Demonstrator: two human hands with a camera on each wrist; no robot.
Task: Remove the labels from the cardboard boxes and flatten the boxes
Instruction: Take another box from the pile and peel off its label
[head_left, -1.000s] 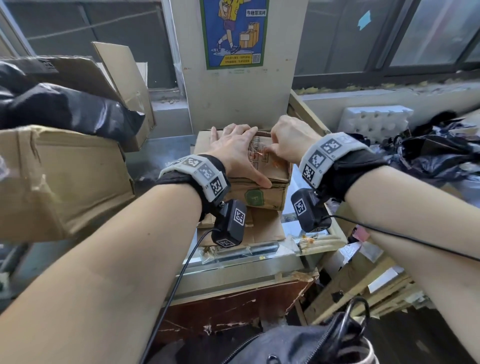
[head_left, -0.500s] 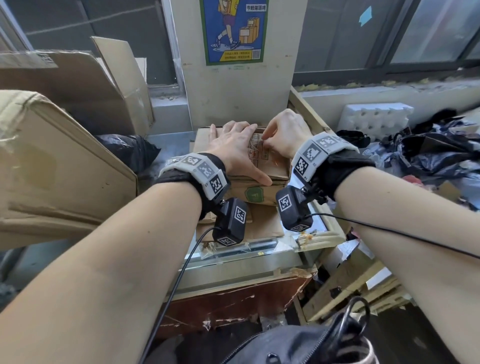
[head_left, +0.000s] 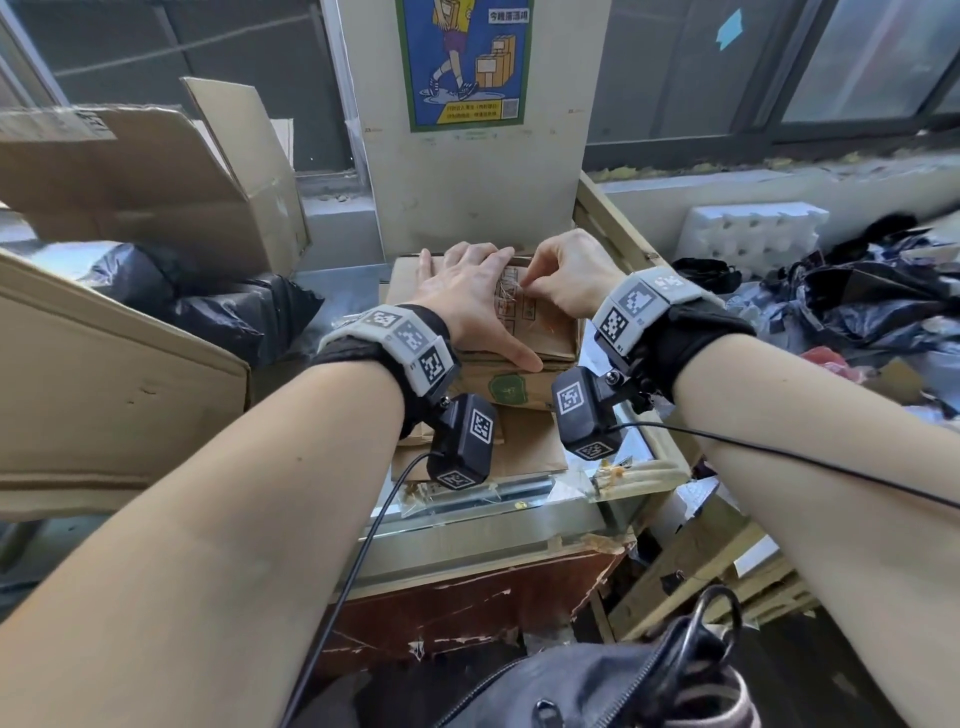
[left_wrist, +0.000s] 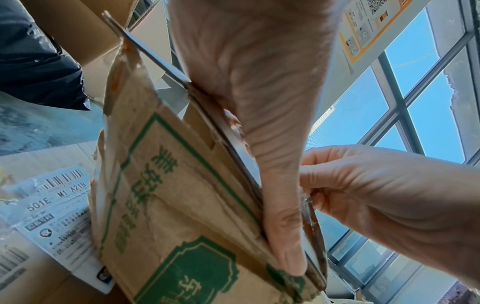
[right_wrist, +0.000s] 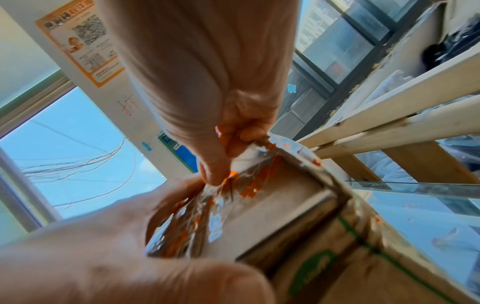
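Observation:
A small brown cardboard box (head_left: 511, 388) with green print stands on the glass counter (head_left: 493, 519). My left hand (head_left: 467, 283) presses flat on its top with straight fingers, and the thumb lies along the front edge (left_wrist: 280, 236). My right hand (head_left: 525, 283) pinches a tattered strip of clear tape with orange print (right_wrist: 221, 197) between thumb and fingers and holds it a little off the box top (right_wrist: 280, 201). In the left wrist view the right hand (left_wrist: 363, 189) sits just behind the box's upper edge (left_wrist: 182, 205).
Large cardboard boxes (head_left: 104, 374) and a black plastic bag (head_left: 223, 306) crowd the left. Flattened cardboard (head_left: 524, 449) lies under the small box. A loose printed label (left_wrist: 57, 197) lies beside it. A wooden frame (head_left: 613, 223), white foam (head_left: 753, 234) and dark bags (head_left: 857, 301) fill the right.
My right hand has shifted a little left along the box top and now pinches the tape by the left fingers. The left hand has stayed flat on the box.

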